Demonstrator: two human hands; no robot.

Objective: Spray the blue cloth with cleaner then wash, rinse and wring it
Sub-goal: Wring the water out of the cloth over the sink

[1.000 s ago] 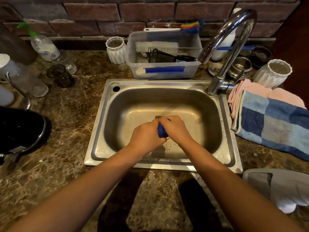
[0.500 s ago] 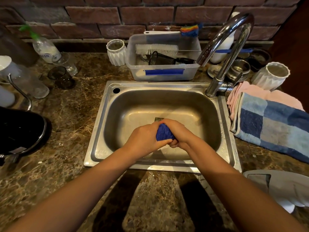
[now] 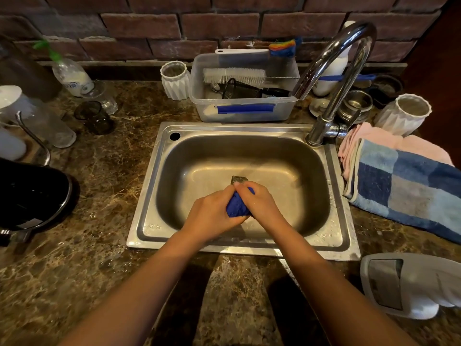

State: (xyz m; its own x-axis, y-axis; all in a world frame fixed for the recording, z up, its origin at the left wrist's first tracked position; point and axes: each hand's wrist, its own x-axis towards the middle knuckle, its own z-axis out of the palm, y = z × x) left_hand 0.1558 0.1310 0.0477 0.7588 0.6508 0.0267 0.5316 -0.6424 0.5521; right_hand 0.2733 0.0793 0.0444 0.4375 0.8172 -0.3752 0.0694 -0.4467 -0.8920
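over the sink (image 3: pixel 149 191) basin, near its front wall: blue cloth (image 3: pixel 237 205) bunched into a wad, clamped between both hands. left hand (image 3: pixel 212 214) and right hand (image 3: pixel 260 204) each wrapped tight around it, fingertips meeting above. faucet (image 3: pixel 334 78) at sink's back right corner; checked towel (image 3: pixel 409 186) on tabletop right of sink.

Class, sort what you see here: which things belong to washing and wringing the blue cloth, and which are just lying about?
In use:
blue cloth
left hand
right hand
sink
tap

Lying about:
checked towel
pink cloth
plastic tub
bottle brush
dark glass
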